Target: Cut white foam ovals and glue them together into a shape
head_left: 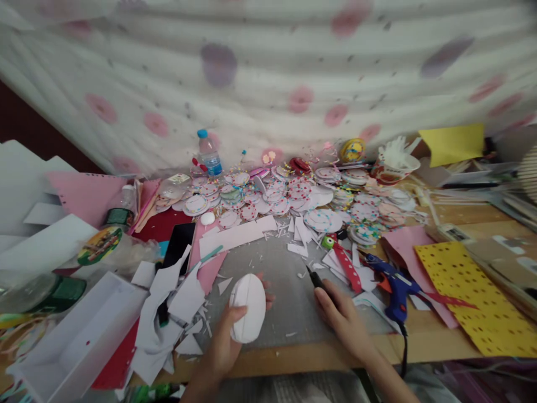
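Observation:
My left hand (229,330) is closed around a white oval piece (248,308), thumb across its face and fingers behind it; a line runs down the piece. In my right hand (338,310) is a dark, pen-like craft knife (315,279), its tip pointing up and left over the grey cutting mat (281,291). The two hands are apart, both above the front of the mat. White paper offcuts (184,302) lie left of my left hand. Right of my right hand rests a blue glue gun (396,285) with its cord hanging over the table edge.
Many decorated round pieces (272,193) are heaped along the back. A water bottle (210,154) stands behind them. At left are a white box (79,341) and a black phone (179,246). Yellow dotted sheet (478,296) lies at right; a bowl (394,165) stands at the back right.

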Demonstrator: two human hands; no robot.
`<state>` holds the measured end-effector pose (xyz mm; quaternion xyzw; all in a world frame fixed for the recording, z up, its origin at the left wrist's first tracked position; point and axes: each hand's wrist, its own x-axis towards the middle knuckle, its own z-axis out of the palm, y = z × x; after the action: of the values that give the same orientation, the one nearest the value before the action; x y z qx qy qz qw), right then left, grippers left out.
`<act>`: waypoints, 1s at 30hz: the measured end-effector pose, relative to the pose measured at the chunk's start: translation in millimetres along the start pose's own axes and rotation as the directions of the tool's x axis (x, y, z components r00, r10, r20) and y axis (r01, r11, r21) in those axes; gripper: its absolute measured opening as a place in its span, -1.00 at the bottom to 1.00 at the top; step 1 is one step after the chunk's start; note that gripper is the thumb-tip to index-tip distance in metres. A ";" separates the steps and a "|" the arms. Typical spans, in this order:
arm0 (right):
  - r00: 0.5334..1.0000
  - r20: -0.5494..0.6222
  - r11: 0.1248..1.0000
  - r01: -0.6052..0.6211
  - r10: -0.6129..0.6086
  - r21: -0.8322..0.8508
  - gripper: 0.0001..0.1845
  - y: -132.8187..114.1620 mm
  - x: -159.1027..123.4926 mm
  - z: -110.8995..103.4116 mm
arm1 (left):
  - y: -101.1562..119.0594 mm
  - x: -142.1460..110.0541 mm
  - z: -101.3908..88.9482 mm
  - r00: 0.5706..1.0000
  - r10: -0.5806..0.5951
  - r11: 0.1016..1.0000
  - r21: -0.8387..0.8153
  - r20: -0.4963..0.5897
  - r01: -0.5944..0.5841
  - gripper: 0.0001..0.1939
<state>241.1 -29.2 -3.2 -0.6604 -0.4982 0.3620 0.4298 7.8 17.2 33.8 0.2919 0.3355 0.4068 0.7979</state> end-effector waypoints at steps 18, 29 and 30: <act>0.997 -0.023 0.985 0.067 -0.072 -0.160 -0.60 -8.3 0.7 5.4 | 18.0 11.1 21.5 0.984 0.145 0.704 0.689 0.100 -0.173 -0.41; 0.989 0.035 0.951 0.149 -0.145 -0.272 -0.58 -17.8 -8.0 0.0 | 6.0 62.7 13.5 0.881 0.354 0.184 0.900 0.314 -0.395 -0.32; 0.985 0.070 0.945 0.171 -0.157 -0.281 -0.59 -20.3 -8.8 -0.2 | 5.1 64.6 12.5 0.881 0.348 0.163 0.905 0.321 -0.394 -0.32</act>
<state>232.1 -35.1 16.1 -0.6632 -0.6082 0.2646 0.3467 43.8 71.9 25.9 0.7903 0.4132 0.2974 0.3409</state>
